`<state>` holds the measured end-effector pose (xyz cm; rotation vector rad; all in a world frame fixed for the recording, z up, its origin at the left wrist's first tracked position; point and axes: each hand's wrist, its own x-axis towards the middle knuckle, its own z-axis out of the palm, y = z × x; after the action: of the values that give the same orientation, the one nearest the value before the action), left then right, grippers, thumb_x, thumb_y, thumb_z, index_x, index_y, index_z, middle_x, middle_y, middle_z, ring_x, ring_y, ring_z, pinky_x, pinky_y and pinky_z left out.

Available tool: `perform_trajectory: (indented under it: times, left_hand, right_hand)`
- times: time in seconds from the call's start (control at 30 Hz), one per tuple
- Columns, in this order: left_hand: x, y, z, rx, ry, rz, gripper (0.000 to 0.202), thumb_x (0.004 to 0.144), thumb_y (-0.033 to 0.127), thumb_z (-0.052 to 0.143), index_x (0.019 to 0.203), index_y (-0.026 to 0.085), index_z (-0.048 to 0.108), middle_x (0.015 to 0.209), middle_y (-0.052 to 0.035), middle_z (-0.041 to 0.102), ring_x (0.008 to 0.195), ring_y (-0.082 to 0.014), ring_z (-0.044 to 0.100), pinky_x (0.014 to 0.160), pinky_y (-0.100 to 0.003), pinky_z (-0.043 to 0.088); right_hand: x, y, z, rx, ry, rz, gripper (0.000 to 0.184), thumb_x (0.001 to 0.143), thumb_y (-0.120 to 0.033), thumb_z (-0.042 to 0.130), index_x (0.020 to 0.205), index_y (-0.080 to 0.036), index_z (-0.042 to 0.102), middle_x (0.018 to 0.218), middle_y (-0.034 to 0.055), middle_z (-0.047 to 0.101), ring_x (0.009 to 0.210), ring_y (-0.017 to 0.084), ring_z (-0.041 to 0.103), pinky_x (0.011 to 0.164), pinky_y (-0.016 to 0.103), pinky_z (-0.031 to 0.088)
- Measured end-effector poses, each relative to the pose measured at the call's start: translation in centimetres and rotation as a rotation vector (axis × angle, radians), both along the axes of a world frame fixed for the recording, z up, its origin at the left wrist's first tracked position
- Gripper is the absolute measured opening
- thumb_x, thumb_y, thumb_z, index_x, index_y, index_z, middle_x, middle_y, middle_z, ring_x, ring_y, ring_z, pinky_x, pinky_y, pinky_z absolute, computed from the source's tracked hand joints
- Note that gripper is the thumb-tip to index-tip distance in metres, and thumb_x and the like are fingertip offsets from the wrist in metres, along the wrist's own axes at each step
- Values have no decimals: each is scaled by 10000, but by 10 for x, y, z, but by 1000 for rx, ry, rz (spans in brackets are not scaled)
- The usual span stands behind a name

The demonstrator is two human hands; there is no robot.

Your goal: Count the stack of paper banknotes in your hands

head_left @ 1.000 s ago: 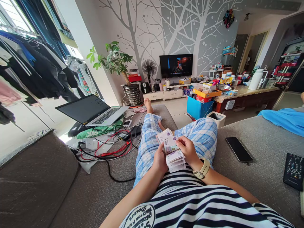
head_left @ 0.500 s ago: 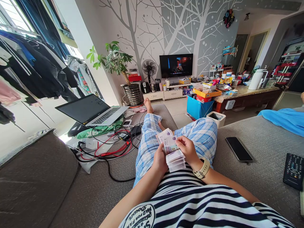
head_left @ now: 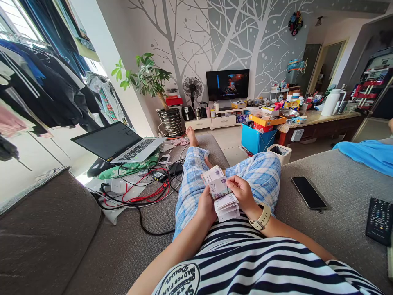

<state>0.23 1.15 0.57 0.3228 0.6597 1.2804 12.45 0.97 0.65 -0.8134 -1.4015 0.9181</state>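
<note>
On the sofa's left side, an open laptop (head_left: pixel 123 143) shows screen marks too small to read, and black and red cables (head_left: pixel 147 194) tangle below it. Over the lap, the left hand (head_left: pixel 206 207) clasps the banknotes (head_left: pixel 218 186) from their left, its fingers mostly hidden beneath; overlapping lower layers obscure the count. The right hand (head_left: pixel 244 196) pinches their right edge, some fingertips out of sight. Farther right lie a phone (head_left: pixel 308 192) and a remote (head_left: pixel 380 219), its button labels illegible.

Grey sofa (head_left: pixel 123 250). Right side: phone (head_left: pixel 308 193), remote (head_left: pixel 380 221), blue cloth (head_left: pixel 365 155) farther off. Left: tangled cables (head_left: pixel 162 190), green cloth (head_left: pixel 135 168). Plaid-trousered legs (head_left: pixel 195 180) between.
</note>
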Motion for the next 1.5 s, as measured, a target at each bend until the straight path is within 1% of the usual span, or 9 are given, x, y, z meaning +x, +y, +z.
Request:
perform_trajectory:
  times: [0.33,0.47,0.6,0.73,0.9,1.1,1.2,1.37,1.5]
  left_hand:
    - [-2,-8,7,-33,68,24,307,802,266,570,1045,89,636,848,-134,737,762,-281,713,756,-426,566]
    - [-2,-8,8,-43,65,2,327,793,240,569,1068,72,625,858,-142,736,751,-282,713,751,-427,567]
    - [-3,-8,9,-43,67,1,349,777,212,594,1094,67,616,863,-139,736,746,-281,714,753,-414,568]
    - [-4,-8,7,-36,62,6,353,749,179,625,1088,82,620,878,-120,737,748,-268,716,753,-393,573]
    - [-2,-7,5,-37,63,50,363,706,101,628,1069,96,622,876,-107,737,757,-258,715,751,-395,576]
    - [-1,-7,4,-13,58,75,388,691,61,617,1077,102,623,818,-90,735,750,-254,715,756,-389,574]
    - [0,-7,6,-15,47,81,394,710,92,619,1105,105,619,838,-93,739,761,-255,717,767,-388,573]
    - [1,-8,8,-16,-1,34,420,791,225,585,1186,84,590,955,-142,736,811,-282,716,801,-429,565]
    - [1,-7,7,-16,-23,27,412,821,255,554,1192,78,588,960,-140,737,841,-287,713,823,-434,558]
  right_hand:
    - [1,-2,6,-15,8,20,301,859,-476,530,725,-208,558,499,-28,525,511,150,517,586,292,444]
    - [0,0,5,-34,32,13,265,809,-447,606,723,-202,556,543,-34,520,515,140,507,534,269,410]
    - [0,6,0,-55,45,-70,236,754,-401,667,734,-201,543,638,-16,553,570,141,506,550,262,412]
    - [0,12,-5,-94,57,-117,268,717,-400,699,803,-212,528,633,-35,532,575,142,493,556,259,416]
    - [2,12,-6,-61,-16,-113,282,783,-448,632,697,-203,521,605,-29,508,564,136,460,548,258,394]
    - [3,11,-7,-41,-47,-111,301,805,-436,609,642,-196,533,587,-18,518,565,137,453,546,257,373]
    - [3,11,-7,-38,-48,-109,310,809,-444,602,638,-196,528,585,-20,516,561,136,450,542,255,366]
    - [2,11,-9,-37,-39,-98,311,817,-445,597,646,-195,526,589,-23,504,567,135,442,547,254,363]
    - [2,9,-8,-33,-20,-94,298,819,-428,601,651,-192,527,590,-26,487,568,131,427,544,250,356]
